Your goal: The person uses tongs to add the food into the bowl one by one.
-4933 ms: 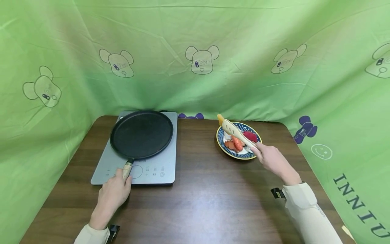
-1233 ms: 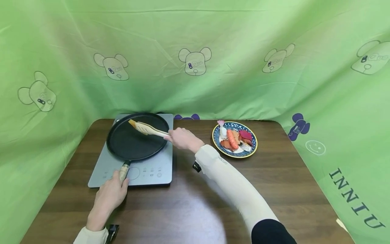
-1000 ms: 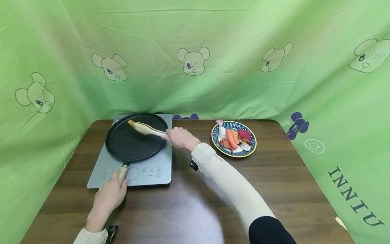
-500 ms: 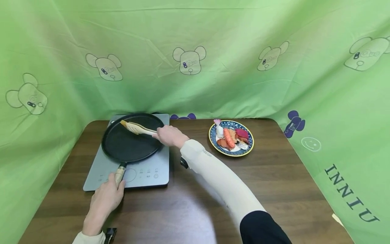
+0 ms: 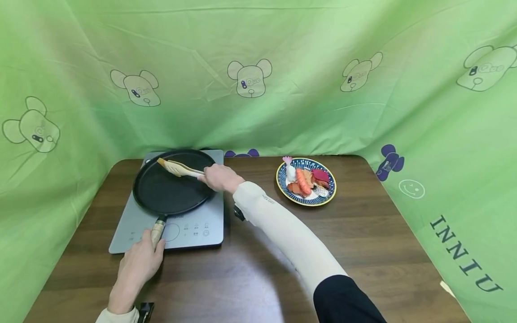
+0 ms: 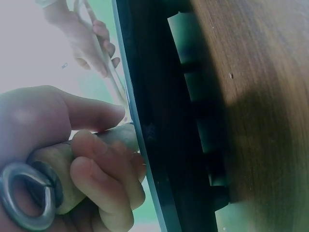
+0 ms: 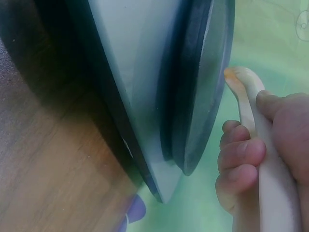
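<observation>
Now the tongs [image 5: 176, 168] have crossed from plate [image 5: 312, 202] to pan [image 5: 173, 194].

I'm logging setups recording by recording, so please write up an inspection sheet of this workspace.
Surface: brown wood-grain table.
Job's things: dark pan on the hob; tongs, orange at the tip, over the pan; plate of food pieces to the right.
Clutter: small pale patch at the table's right edge, unidentified.
Hands: left hand grips the pan's handle; right hand holds the tongs.
Cables: dark bit behind the hob, possibly a cord; can't tell.
Surroundings: green cloth with cartoon heads and lettering.
</observation>
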Tool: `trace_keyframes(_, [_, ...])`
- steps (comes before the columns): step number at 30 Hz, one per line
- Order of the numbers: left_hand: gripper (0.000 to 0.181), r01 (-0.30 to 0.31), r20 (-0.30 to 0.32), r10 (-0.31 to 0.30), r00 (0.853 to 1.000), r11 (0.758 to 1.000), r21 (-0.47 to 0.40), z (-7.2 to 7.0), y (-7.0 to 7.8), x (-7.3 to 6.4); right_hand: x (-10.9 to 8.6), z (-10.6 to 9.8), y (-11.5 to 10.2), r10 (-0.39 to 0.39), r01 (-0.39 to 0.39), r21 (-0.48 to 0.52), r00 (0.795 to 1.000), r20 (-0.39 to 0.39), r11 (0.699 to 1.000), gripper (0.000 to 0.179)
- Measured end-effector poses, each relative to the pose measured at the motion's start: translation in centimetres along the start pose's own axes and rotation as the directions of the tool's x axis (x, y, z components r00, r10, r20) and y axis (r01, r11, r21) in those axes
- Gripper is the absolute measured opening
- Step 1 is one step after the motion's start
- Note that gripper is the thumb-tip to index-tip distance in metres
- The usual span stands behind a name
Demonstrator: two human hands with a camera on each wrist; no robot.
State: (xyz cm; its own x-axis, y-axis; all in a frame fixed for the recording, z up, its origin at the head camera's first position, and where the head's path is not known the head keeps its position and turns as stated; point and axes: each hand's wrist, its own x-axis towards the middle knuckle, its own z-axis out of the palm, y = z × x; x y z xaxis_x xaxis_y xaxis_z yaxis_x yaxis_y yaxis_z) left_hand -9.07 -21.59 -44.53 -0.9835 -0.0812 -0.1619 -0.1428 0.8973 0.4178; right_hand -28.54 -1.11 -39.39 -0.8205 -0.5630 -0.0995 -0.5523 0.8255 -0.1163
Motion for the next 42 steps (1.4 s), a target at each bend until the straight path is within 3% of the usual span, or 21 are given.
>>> trace_keyframes(9, [0.045, 0.001, 0.023, -0.001, 1.0, 1.0, -0.002, 0.1, 0.2, 0.2, 0.5, 0.4, 0.5, 0.063, -0.063, -0.026, 0.998, -0.009, 0.998, 0.04])
trace_keyframes(28, [0.05, 0.023, 0.031, -0.023, 0.999, 1.0, 0.003, -0.3, -0.1, 0.1, 1.9, 0.1, 0.1, 0.09, -0.09, -0.022, 0.996, -0.001, 0.996, 0.041])
trace_keyframes(42, [0.05, 0.028, 0.033, -0.028, 0.999, 1.0, -0.006, -0.2, 0.0, 0.0, 1.5, -0.3, -0.4, 0.125, -0.126, -0.008, 0.992, -0.021, 0.992, 0.046])
